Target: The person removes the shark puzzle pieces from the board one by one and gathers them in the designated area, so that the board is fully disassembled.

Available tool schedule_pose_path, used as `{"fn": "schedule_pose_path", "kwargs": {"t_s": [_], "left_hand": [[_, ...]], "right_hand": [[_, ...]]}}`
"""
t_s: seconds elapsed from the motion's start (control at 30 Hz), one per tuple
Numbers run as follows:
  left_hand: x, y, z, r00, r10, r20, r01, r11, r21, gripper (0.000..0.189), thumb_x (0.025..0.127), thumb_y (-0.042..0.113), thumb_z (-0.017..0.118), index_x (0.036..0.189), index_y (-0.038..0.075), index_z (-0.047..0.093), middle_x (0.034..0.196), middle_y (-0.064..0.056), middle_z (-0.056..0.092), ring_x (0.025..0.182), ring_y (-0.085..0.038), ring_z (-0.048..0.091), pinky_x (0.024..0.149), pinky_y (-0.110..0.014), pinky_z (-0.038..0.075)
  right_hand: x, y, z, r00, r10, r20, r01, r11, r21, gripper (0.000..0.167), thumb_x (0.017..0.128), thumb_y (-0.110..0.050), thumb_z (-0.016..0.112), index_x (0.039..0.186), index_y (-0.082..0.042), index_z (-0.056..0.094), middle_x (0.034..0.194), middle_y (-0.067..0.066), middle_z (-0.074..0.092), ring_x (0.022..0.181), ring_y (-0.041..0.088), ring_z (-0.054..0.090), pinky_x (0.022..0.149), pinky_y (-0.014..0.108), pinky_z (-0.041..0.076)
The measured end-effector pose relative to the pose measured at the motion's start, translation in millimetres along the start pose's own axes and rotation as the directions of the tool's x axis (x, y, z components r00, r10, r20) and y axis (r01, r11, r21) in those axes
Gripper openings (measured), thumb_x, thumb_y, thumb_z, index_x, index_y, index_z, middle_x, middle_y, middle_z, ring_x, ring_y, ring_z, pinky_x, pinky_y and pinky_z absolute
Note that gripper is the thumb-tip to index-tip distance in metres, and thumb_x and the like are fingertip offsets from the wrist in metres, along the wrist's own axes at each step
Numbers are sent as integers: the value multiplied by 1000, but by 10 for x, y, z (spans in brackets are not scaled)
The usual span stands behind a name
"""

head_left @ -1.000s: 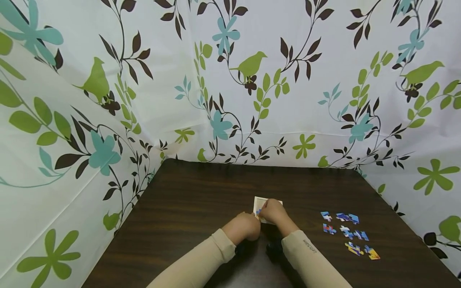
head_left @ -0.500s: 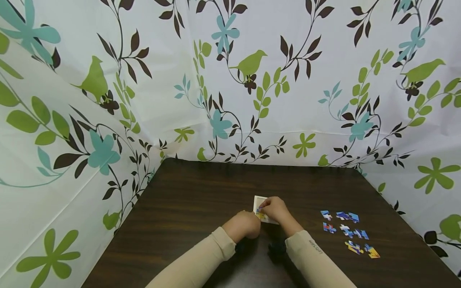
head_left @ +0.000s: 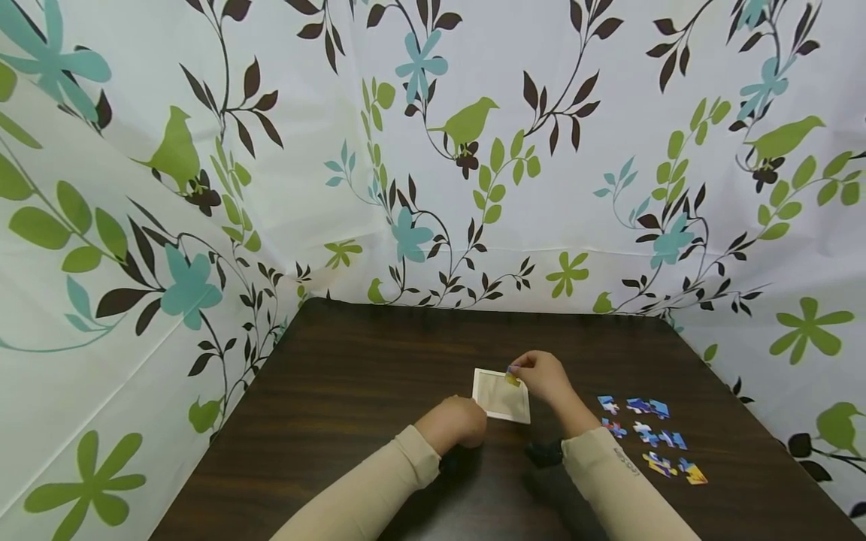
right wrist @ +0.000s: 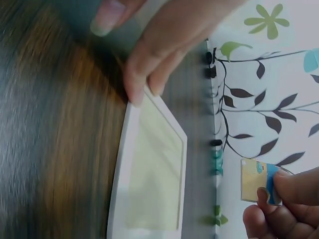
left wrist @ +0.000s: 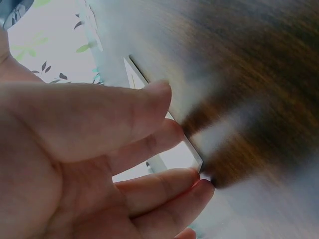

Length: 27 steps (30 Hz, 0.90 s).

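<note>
My right hand (head_left: 546,376) pinches a yellow and blue jigsaw piece (right wrist: 253,180) between thumb and fingers. In the head view it overlaps the upper right corner of a small pale puzzle tray (head_left: 501,402); the right wrist view shows the piece raised off the tray. The tray's recessed bed is bare wherever it shows. Fingertips of my left hand (head_left: 455,421) touch the tray's left edge near a corner, fingers extended. Its thumb (left wrist: 149,97) stands away from the rim.
To the right on the dark wooden table (head_left: 379,353) lie several loose jigsaw pieces, such as a white and blue one (head_left: 608,404) and a yellow-orange one (head_left: 693,471). A patterned curtain (head_left: 446,188) stands behind the table and at both sides.
My right hand has moved from the tray's lower left part to its upper right corner, carrying the yellow and blue piece. The left hand has stayed at the tray's left edge.
</note>
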<state>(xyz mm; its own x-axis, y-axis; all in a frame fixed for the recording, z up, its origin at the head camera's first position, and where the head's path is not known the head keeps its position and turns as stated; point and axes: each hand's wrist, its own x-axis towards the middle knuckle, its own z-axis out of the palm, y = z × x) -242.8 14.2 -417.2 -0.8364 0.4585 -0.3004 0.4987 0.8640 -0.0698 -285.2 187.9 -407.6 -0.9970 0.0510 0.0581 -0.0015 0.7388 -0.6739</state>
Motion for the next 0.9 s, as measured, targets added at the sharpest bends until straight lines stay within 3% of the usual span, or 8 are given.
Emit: {"fn": "schedule_pose_path", "kwargs": {"t_s": [0.3, 0.9], "left_hand": [[7, 5, -11, 1000, 9, -4, -8, 1000, 30, 19, 93, 21, 61, 88, 10, 75, 106, 1, 73, 94, -11, 66, 106, -35, 45], [12, 27, -44, 1000, -5, 17, 5, 1000, 31, 20, 94, 22, 60, 85, 10, 74, 102, 2, 73, 93, -10, 64, 108, -34, 42]], "right_hand": [[-41, 163, -198, 999, 30, -24, -30, 1000, 9, 18, 95, -18, 64, 96, -2, 71, 85, 9, 70, 74, 19, 63, 62, 30, 49], [-214, 466, -592, 997, 62, -49, -64, 997, -41, 22, 96, -19, 61, 99, 1, 70, 92, 15, 69, 79, 23, 61, 63, 31, 48]]}}
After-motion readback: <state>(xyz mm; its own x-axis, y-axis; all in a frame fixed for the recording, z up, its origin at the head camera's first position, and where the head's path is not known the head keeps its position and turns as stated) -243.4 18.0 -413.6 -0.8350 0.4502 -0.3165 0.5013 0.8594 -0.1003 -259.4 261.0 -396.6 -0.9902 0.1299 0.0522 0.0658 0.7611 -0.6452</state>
